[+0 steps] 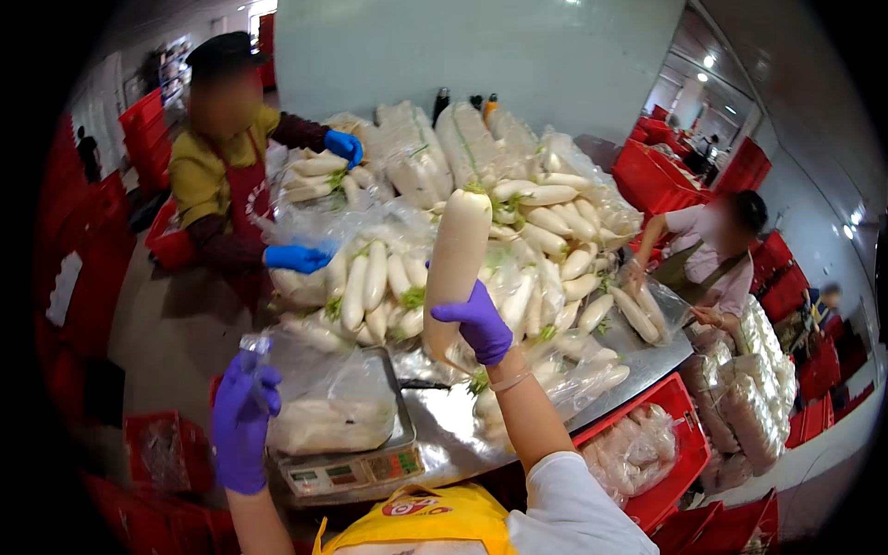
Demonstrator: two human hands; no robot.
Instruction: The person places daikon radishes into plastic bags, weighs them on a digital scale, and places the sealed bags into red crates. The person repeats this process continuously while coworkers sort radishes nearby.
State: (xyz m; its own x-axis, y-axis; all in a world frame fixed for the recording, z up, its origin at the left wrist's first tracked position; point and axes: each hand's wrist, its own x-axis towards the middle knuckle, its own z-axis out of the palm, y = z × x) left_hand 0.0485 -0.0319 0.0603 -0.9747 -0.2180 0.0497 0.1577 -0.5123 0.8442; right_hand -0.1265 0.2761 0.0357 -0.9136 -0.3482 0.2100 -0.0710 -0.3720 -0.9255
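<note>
In a purple glove, my right hand [479,326] grips a large white daikon radish [459,257] near its middle and holds it upright above the metal table [444,423]. My left hand [243,416], also gloved in purple, pinches the gathered edge of a clear plastic bag [319,368]. Several daikons lie in that bag on the pan of a digital scale [354,472]. Beyond my hands, a heap of daikons [374,284] with green leaf stubs covers much of the table, some loose and some in clear bags.
A co-worker in blue gloves [298,258] stands at the left side. At the right, another person [721,257] handles a bag of daikons. A red crate [645,458] with bagged daikons stands at the near right. Large filled bags [749,395] are stacked beside it, and a pale wall [472,48] rises behind.
</note>
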